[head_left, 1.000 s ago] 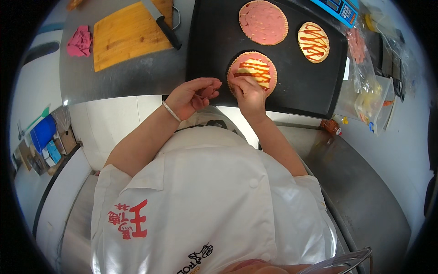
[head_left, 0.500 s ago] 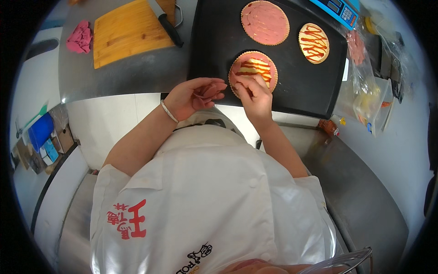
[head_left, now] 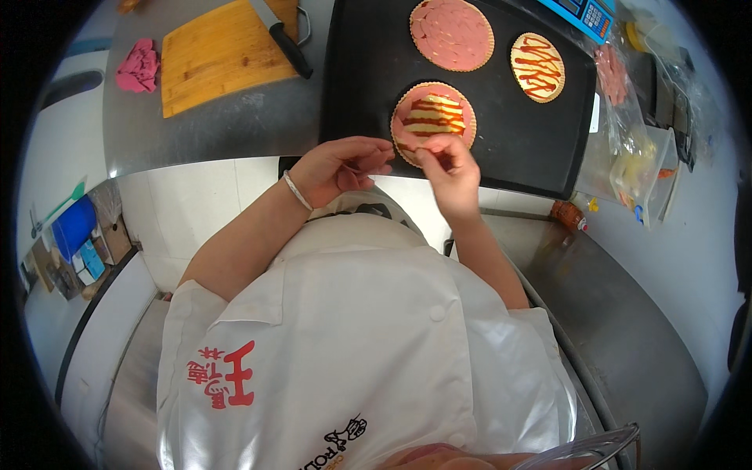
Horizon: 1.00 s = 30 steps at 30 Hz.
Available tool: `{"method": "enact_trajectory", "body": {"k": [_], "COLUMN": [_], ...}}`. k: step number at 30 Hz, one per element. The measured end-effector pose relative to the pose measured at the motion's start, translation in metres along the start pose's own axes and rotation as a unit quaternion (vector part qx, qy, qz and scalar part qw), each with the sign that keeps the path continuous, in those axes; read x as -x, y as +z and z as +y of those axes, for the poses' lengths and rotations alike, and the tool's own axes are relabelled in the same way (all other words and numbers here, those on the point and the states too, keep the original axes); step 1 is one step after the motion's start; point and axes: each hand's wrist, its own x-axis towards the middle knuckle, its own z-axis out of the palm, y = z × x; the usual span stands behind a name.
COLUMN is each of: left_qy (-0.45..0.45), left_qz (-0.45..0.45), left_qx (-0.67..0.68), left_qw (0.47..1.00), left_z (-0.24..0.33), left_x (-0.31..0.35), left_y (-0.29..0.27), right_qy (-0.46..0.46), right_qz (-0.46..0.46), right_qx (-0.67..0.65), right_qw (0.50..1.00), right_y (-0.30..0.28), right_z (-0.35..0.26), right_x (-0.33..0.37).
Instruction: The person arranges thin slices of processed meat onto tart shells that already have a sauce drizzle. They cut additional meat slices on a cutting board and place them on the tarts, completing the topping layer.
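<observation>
My left hand (head_left: 333, 168) is closed around several thin pink ham slices (head_left: 368, 163), just left of the nearest pizza base. My right hand (head_left: 454, 178) has thumb and fingers pinched together over that base's near edge; whatever lies in the pinch is too small to make out. Overlapping ham covers the outer part of this round pizza base (head_left: 433, 124), while red sauce stripes show on its pale middle. Beyond it lies a second base fully covered with ham (head_left: 452, 33). A smaller base with zigzag red sauce (head_left: 537, 67) sits to the right.
The bases lie on a black baking tray (head_left: 509, 149). On the metal table at left are a wooden cutting board (head_left: 227, 59), a knife (head_left: 288, 47) and a crumpled pink cloth (head_left: 138, 66). A blue scale (head_left: 583, 16) and plastic bags (head_left: 634, 157) crowd the right side.
My right hand has drawn back slightly toward me and to the right, from the ham ring's left part to the near edge. My left hand keeps its slices and has barely shifted.
</observation>
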Motion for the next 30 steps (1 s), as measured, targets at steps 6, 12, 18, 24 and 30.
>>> {"method": "enact_trajectory", "body": {"k": [6, 12, 18, 24, 30], "left_qy": [0.008, 0.02, 0.025, 0.027, 0.035], "left_qz": [0.053, 0.07, 0.075, 0.077, 0.068], "left_qx": [0.023, 0.037, 0.045, 0.051, 0.049], "left_qw": [0.998, 0.997, 0.996, 0.995, 0.996], "left_z": [0.001, 0.0, 0.001, 0.004, 0.004], "left_x": [0.0, 0.001, 0.002, 0.003, 0.003], "left_y": [-0.002, -0.003, -0.009, -0.013, -0.018], "right_qy": [-0.046, -0.12, -0.201, -0.22, -0.254], "right_qz": [0.043, 0.047, 0.046, 0.033, 0.038], "right_qx": [0.069, 0.2, 0.258, 0.325, 0.389], "right_qw": [0.996, 0.971, 0.944, 0.919, 0.885], "right_y": [-0.022, -0.004, 0.003, 0.007, 0.008], "right_z": [0.027, 0.043, 0.043, 0.05, 0.05], "right_x": [-0.002, 0.002, -0.004, -0.001, -0.005]}}
